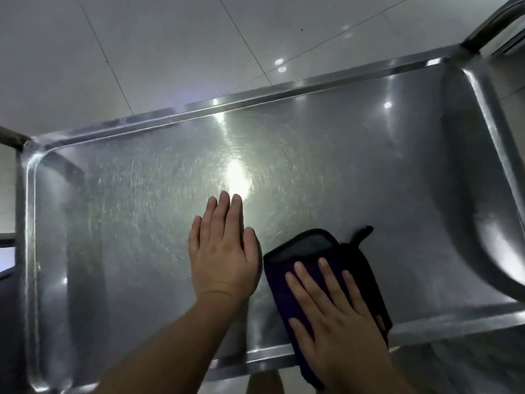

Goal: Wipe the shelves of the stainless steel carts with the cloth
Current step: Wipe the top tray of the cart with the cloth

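The top shelf of a stainless steel cart (127, 211) fills the view, a shallow tray with a raised rim and fine swirl marks. A folded dark purple cloth (301, 248) with a black edge and a small loop lies on the shelf near the front rim, partly over it. My right hand (332, 311) presses flat on the cloth, fingers straight and spread. My left hand (224, 251) lies flat on the bare steel just left of the cloth, fingers straight and together, holding nothing.
A bright lamp reflection (237, 177) glares off the shelf's middle. A cart handle post (491, 24) rises at the far right corner and another frame bar (11, 137) at the left. Pale floor tiles (142, 52) lie beyond the far rim.
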A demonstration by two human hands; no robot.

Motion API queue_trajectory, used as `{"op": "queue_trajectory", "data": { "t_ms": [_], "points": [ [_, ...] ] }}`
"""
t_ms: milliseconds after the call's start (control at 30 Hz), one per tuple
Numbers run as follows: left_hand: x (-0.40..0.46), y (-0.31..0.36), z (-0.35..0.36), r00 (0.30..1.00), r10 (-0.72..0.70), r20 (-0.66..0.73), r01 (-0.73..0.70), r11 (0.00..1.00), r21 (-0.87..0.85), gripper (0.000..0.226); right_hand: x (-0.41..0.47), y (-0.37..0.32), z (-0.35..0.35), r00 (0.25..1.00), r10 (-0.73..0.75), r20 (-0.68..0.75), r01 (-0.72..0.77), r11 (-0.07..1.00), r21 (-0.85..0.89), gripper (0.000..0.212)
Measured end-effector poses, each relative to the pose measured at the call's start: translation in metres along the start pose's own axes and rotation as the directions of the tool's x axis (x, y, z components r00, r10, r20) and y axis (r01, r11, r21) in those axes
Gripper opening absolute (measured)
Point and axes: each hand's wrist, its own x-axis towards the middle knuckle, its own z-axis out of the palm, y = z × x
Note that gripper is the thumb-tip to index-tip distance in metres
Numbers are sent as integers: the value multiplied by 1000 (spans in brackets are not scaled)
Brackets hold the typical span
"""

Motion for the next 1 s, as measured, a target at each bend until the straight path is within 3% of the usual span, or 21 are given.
{"op": "queue_trajectory", "data": {
  "t_ms": [67,233,467,600,867,1000],
  "points": [
    [1,-2,2,1000,7,8,-7,1000,3,60,13,0,-3,1000,20,5,-20,1000,24,72],
    [2,-4,5,1000,19,7,-19,1000,-3,61,121,5,-29,982,120,-145,-115,992,45,63],
    [2,-5,5,1000,22,-5,-22,999,-36,60,249,4,-65,969,223,-106,-219,975,48,63],
    [3,-7,5,1000,23,-15,-24,997,-78,58,205,-1,-56,984,139,-116,-133,990,54,65],
    [4,-7,-3,1000,0,-14,-3,977,-215,55,29,-41,-4,994,99,-48,-93,991,101,78],
    [4,-7,-18,996,16,88,8,964,-268,58,8,-52,9,979,108,-171,-80,983,164,55]
  ]
}}
